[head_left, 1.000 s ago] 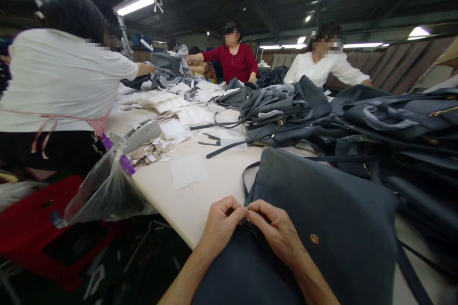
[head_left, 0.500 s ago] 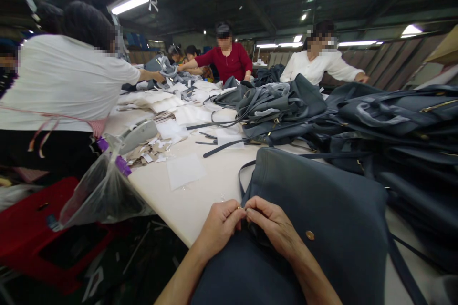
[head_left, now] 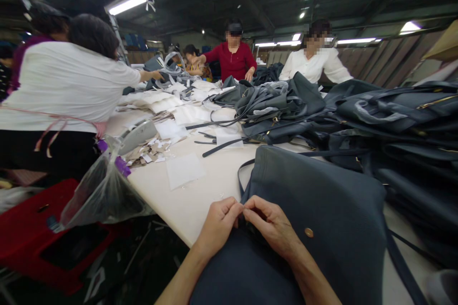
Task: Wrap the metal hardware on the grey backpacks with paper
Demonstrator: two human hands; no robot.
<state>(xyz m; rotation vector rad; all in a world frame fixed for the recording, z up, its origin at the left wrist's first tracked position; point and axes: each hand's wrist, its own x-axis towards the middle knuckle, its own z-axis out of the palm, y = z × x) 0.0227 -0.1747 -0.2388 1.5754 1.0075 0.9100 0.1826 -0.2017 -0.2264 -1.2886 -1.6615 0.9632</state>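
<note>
A dark blue leather bag (head_left: pixel 322 205) lies flat in front of me on the white table (head_left: pixel 200 190), with a small brass stud (head_left: pixel 308 232) on its face. My left hand (head_left: pixel 216 226) and my right hand (head_left: pixel 270 224) meet at the bag's near left edge. Both pinch a small part there with thumb and fingers closed; what they hold is too small to name. A thin strap (head_left: pixel 243 171) loops from the bag's corner.
A high pile of dark blue bags (head_left: pixel 393 124) fills the right side. White paper pieces (head_left: pixel 184 169) and loose straps (head_left: pixel 222 145) lie farther up. A clear plastic bag (head_left: pixel 103 190) hangs off the left edge above a red stool (head_left: pixel 39 228). Several people work around the table.
My hands stay pinched together at the bag's edge, shifted slightly. The person in white at the left has leaned farther over the table.
</note>
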